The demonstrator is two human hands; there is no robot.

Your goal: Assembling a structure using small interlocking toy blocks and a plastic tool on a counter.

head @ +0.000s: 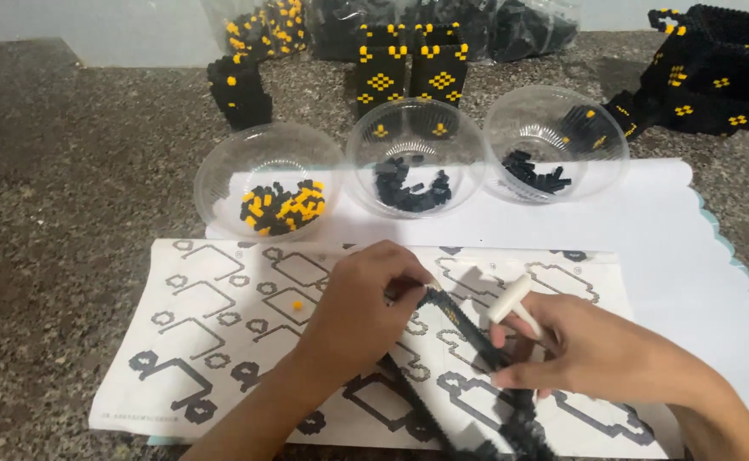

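My left hand [362, 307] pinches the upper end of a long black strip of tiny building bricks [464, 329]. The strip runs down and right across a printed instruction sheet [212, 341]. My right hand [579, 350] grips the strip lower down and also holds a small white plastic tool [509, 300] that sticks up between its fingers. The strip's lower end [515, 431] widens near the bottom edge of the view. A single loose yellow brick [297, 305] lies on the sheet, left of my left hand.
Three clear plastic bowls stand behind the sheet: the left one [221, 171] with yellow and black bricks, the middle [366, 175] and right [609, 162] with black ones. Built black-and-yellow pieces [409, 72] and bags stand at the back; another built piece [708, 77] sits far right. A white mat [690, 256] lies beneath.
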